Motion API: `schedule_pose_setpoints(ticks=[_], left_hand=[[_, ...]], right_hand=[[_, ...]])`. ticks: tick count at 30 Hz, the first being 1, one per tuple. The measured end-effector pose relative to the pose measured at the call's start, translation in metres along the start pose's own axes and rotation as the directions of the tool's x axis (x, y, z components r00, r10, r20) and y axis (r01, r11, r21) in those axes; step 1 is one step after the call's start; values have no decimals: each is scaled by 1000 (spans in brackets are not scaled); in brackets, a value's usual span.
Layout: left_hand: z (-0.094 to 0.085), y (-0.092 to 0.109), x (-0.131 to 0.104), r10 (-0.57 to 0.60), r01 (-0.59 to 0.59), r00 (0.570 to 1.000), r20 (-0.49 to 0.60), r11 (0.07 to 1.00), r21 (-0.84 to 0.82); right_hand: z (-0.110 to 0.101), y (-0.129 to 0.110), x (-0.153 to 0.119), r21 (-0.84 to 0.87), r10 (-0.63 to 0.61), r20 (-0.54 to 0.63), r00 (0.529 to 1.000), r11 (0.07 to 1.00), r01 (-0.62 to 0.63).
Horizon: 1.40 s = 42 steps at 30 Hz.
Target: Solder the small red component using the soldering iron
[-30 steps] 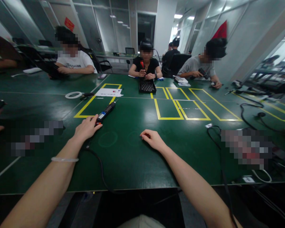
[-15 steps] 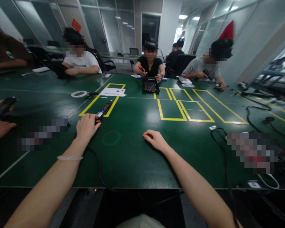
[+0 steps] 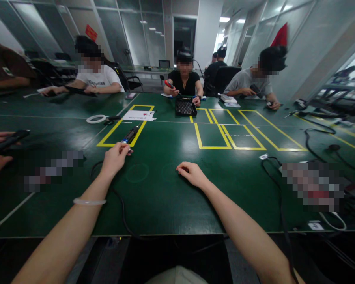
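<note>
My left hand (image 3: 116, 157) is at the back end of a tool (image 3: 131, 135), with the thumb and fingertips close together. I cannot tell if they are clamped on it or just touching it. The tool is in the near part of a yellow tape box (image 3: 110, 133) on the green table (image 3: 165, 209), and it points away from me and a bit to the right. A black cord (image 3: 123, 209) bends down beside my left arm to the table's edge. My right hand (image 3: 192, 173) rests on the table, well apart from the tool, with its fingers curled and the tips together. A white paper (image 3: 137, 115) is just past the tool, with a white ring (image 3: 96, 118) near it on the left. Across the table, a person in black holds a red tool (image 3: 169, 84) by a black tray (image 3: 185, 107).
</note>
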State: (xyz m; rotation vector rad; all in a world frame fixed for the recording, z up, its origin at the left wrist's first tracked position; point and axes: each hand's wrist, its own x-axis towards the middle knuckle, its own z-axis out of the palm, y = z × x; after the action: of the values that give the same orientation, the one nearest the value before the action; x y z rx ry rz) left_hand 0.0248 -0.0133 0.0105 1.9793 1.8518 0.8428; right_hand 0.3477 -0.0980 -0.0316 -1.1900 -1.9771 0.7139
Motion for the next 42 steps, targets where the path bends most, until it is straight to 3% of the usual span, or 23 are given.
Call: schedule_pose_setpoints(ticks=[3, 8, 11, 15, 21, 26, 30, 42], left_hand=[[16, 39, -13, 88, 13, 972, 216, 903, -429], [42, 102, -45, 295, 74, 822, 487, 793, -605], [55, 115, -58, 349, 104, 754, 557, 774, -625], [68, 110, -63, 391, 102, 713, 582, 764, -637], [74, 99, -63, 402, 49, 737, 543, 770, -637], [71, 98, -66, 444, -137, 794, 415, 795, -590], [67, 101, -70, 474, -250, 801, 365, 819, -516], [68, 98, -67, 419, -212, 830, 369, 847, -487]], right_hand=[[0, -1, -1, 43, 8, 5, 1000, 999, -8], [2, -3, -2, 248, 26, 7, 1000, 968, -27], [4, -6, -2, 408, 5, 27, 1000, 913, -16], [6, -10, -1, 506, -12, 69, 998, 862, -25], [7, -10, 1, 566, 78, 104, 992, 815, -124], [4, -5, 2, 519, 155, 52, 986, 840, -160], [4, -5, 3, 507, 157, 54, 986, 846, -162], [6, -4, 2, 619, 135, 12, 991, 777, -114]])
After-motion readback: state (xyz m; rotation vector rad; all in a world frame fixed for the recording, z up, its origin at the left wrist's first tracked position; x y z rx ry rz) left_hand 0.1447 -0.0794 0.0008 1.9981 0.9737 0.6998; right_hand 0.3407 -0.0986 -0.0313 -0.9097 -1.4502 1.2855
